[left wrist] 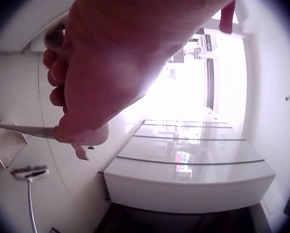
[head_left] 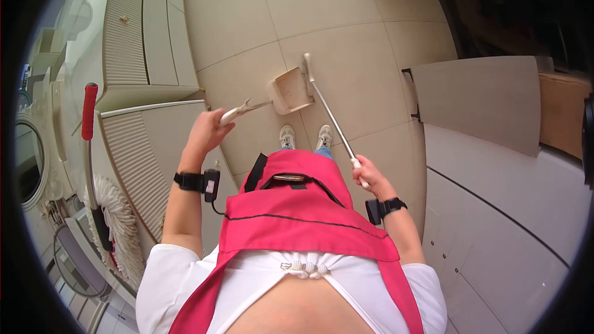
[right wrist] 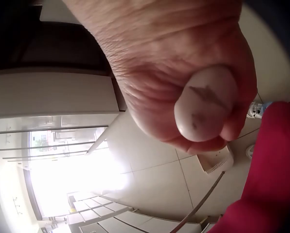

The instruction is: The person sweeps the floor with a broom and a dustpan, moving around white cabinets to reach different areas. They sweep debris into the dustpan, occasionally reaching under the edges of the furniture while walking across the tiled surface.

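Observation:
My left hand (head_left: 206,131) grips the pale handle of a long-handled dustpan (head_left: 278,102), whose pan lies at the floor ahead of my feet. Small dark specks show inside the pan. In my right hand (head_left: 371,174) I hold the upper end of a broom (head_left: 334,120) with a silver stick. The broom head (head_left: 309,69) is right at the pan's open right edge. From the left wrist, dark bristles (left wrist: 29,171) show beside the pan. The handle's rounded white end (right wrist: 205,107) pokes out of my right fist in the right wrist view.
Ribbed white cabinets (head_left: 133,31) line the left side, with a red-handled mop (head_left: 90,111) and its white strands (head_left: 120,222) near my left arm. Light cabinets (head_left: 482,210) and a grey panel (head_left: 476,99) stand on the right. Tiled floor (head_left: 229,6) stretches ahead.

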Available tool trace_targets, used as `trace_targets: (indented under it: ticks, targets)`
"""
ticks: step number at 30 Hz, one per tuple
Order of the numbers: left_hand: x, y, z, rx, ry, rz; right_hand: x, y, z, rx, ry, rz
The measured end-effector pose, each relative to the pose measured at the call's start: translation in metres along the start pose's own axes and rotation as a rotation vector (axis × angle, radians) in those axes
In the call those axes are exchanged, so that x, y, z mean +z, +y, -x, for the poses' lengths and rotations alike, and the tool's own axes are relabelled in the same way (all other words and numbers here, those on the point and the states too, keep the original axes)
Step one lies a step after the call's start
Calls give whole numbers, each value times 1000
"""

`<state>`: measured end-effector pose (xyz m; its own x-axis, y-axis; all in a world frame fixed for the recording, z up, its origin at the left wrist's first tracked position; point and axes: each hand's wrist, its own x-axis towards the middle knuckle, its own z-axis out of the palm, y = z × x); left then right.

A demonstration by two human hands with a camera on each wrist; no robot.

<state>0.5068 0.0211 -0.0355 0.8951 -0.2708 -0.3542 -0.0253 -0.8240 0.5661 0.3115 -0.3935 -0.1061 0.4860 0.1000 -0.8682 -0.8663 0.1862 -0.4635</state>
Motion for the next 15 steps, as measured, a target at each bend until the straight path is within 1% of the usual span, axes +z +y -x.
trace_targets:
  ticks: [1,4,7,9,13,15]
  targets:
    - [-3,-6,11,-31,-17,53,-7,7,6,5,31,4]
    - [2,-35,48,-91,134,252,4,-2,45,48,133,-11]
    - [-4,-41,78,-214,231,351,14,-14,60,108,221,-63]
    - [-4,-53,94,-280,222,341,23,-20,60,138,259,-98]
    - [1,-71,133,-402,167,345,26,-35,13,222,148,-279]
    - [7,-76,150,-411,243,383,46,-52,-17,279,59,-335]
